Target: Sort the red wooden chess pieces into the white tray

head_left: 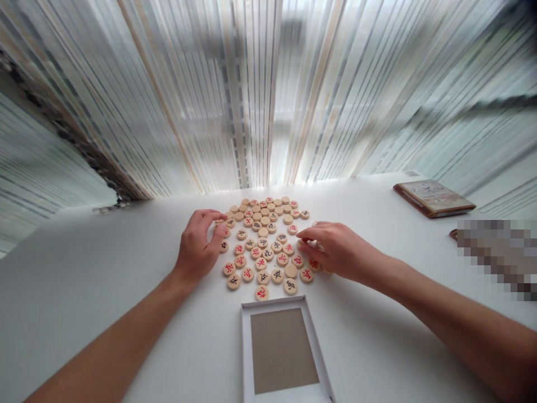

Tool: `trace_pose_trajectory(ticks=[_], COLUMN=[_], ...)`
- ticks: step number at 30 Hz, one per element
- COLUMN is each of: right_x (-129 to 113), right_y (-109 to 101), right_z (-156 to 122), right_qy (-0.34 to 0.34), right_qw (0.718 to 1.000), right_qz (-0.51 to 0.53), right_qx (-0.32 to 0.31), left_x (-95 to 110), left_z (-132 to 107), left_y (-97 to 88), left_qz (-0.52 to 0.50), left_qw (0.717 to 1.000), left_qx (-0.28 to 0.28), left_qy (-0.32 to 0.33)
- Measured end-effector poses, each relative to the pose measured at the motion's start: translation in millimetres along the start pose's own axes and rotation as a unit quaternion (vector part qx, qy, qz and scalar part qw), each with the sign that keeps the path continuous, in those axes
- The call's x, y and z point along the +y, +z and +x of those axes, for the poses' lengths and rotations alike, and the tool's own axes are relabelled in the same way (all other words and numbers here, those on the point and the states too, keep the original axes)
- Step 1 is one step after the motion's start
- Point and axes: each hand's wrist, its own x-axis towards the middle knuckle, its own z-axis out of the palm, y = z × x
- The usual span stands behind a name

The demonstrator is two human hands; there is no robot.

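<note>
Find pieces (263, 231) on the counter (84, 280), mostly between left hand (198, 240) and right hand (335, 247). Nearer, see a tray (285, 352); farther back, a curtain (251, 95); well right, a box (434, 196).

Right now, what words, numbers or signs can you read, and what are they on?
"馬", most likely: black, on the xiangqi piece just beyond the open box, toward its right corner.
Other xiangqi pieces: red or black characters, too small or blurred to read surely.
Decorated case: cover print unreadable.
</note>
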Motion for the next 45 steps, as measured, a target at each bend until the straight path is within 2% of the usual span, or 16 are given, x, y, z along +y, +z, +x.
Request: trace_pose_trajectory(ticks=[7,16,19,22,25,27,29,35,37,41,45], right_x=[7.9,11.4,7.8,-0.2,-13.8,-24.5,-34.3,-43.5,-39.3,-28.6,-23.1], right_y=[-3.9,-2.0,-7.5,-14.1,-18.7,-19.6,-18.6,-11.9,-10.1,-11.5,-15.4], right_z=[4.8,4.1,5.7,7.0,5.4,2.7,-0.4,-5.5,-5.8,-5.9,-5.9], right_qy=[0.091,0.103,0.101,0.090,0.034,-0.027,-0.075,-0.133,-0.135,-0.088,-0.080], right_qw=[0.989,0.987,0.986,0.986,0.993,0.993,0.989,0.984,0.984,0.984,0.984], right_qz=[0.116,0.087,0.082,0.090,0.110,0.110,0.097,-0.007,0.011,0.093,0.085], right_qx=[0.020,0.081,0.102,0.108,0.036,-0.038,-0.086,-0.116,-0.112,-0.125,-0.137], left_x=[-0.2,1.3,3.6,5.7,7.0,7.2,6.7,4.9,5.2,6.2,6.8], left_z=[0.1,-0.4,-2.3,-5.0,-7.7,-9.0,-10.0,-11.6,-11.6,-11.2,-10.4], left_y=[-0.1,1.6,1.9,1.7,1.1,1.0,1.6,5.7,6.7,7.3,6.8], left_qz=[0.011,0.021,0.019,-0.017,-0.053,-0.060,-0.062,-0.069,-0.071,-0.070,-0.065], left_qw=[1.000,1.000,0.998,0.988,0.978,0.977,0.977,0.978,0.978,0.980,0.981], left_qx=[-0.004,-0.006,-0.027,-0.075,-0.093,-0.087,-0.078,-0.059,-0.058,-0.058,-0.062], left_qy=[0.006,0.019,0.061,0.131,0.181,0.188,0.188,0.188,0.186,0.177,0.173])
